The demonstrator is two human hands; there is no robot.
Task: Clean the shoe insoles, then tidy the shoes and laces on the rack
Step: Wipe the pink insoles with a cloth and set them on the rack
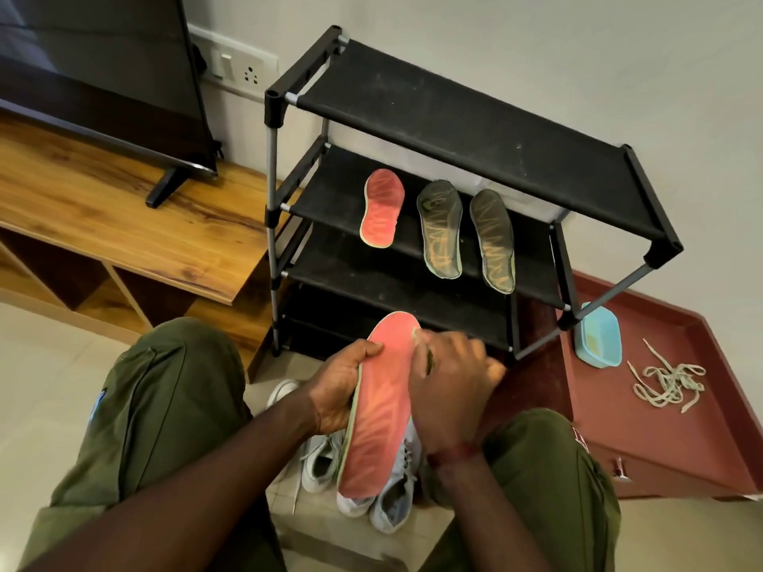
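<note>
My left hand (340, 390) grips the left edge of a pink insole (377, 423), thumb over its upper part. My right hand (450, 381) lies against the insole's right edge near the toe, blurred, fingers curled around something small that I cannot make out. A second pink insole (382, 208) and two dark insoles (441, 229) (493, 241) lie on the second shelf of the black shoe rack (454, 117). Several pale shoes (326, 464) sit on the floor under the held insole. A heap of pale laces (669, 383) lies on the maroon cabinet top (660, 439).
A light blue tub (598, 336) stands on the maroon cabinet beside the rack's right leg. A wooden TV unit (124, 225) with a television (95, 76) is to the left. My knees in green trousers frame the shoes on the tiled floor.
</note>
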